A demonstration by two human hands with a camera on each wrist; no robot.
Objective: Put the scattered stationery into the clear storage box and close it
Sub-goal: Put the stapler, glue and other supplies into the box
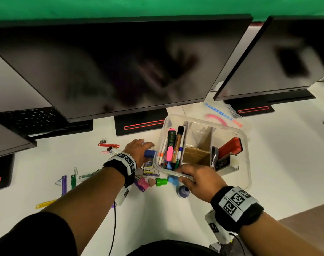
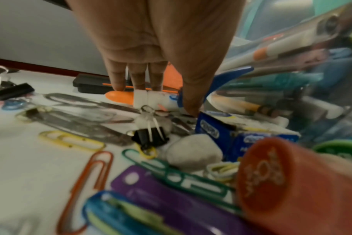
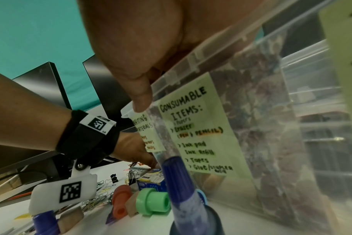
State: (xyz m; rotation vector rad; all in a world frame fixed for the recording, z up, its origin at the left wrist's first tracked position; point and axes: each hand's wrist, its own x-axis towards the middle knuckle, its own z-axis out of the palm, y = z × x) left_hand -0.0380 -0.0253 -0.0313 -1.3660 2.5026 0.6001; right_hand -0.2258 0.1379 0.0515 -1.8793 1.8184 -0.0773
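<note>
The clear storage box [image 1: 248, 145] stands open at centre right, with pens and markers [image 1: 171, 145] in its left compartment and a red stamp [image 1: 230, 146] in the right one. My right hand [image 1: 192, 179] grips the box's near rim; its thumb [image 3: 141, 98] presses on the rim above the green labels [image 3: 191, 127]. My left hand [image 1: 140, 146] reaches down beside the box's left wall. Its fingers and thumb [image 2: 165, 101] pinch a white pen with an orange cap [image 2: 119, 97] and a blue clip, lying low over the table.
Loose stationery lies in front of the box: a green stamp [image 1: 161, 182], a blue ink bottle [image 1: 183, 191], a staples box [image 1: 151, 170], binder clips [image 2: 149, 138], paper clips and coloured tags [image 1: 64, 183]. The lid [image 1: 224, 115] lies behind. Monitors [image 1: 120, 71] overhang the back.
</note>
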